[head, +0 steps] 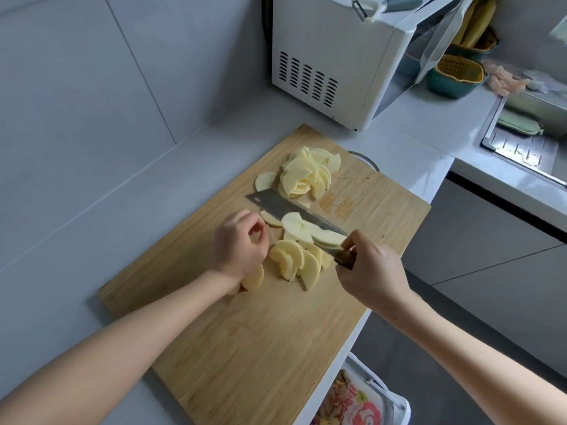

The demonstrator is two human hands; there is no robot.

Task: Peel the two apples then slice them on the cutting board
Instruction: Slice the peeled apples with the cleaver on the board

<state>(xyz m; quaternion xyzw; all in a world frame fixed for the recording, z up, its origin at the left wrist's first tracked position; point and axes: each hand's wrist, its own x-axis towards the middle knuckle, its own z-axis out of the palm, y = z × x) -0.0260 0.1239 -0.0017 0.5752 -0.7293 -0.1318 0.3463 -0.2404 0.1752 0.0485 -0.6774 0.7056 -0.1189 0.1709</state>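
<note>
A wooden cutting board (245, 348) lies on the grey counter. A pile of peeled apple slices (306, 174) sits at its far end. A second fan of slices (294, 262) lies in the middle, between my hands. My right hand (371, 268) grips the brown handle of a cleaver (276, 205). Its blade is held flat and low over the board and carries a few slices (310, 230). My left hand (239, 243) hovers just left of the near slices with its fingers curled. Nothing shows in its grasp. One slice (254, 279) lies under its wrist.
A white microwave (331, 56) stands behind the board with a peeler (368, 9) on top. To the right are green-and-yellow baskets (457, 75) and a steel sink (521, 142). The counter's edge runs along the board's right side, with a bin of packets (352, 403) below.
</note>
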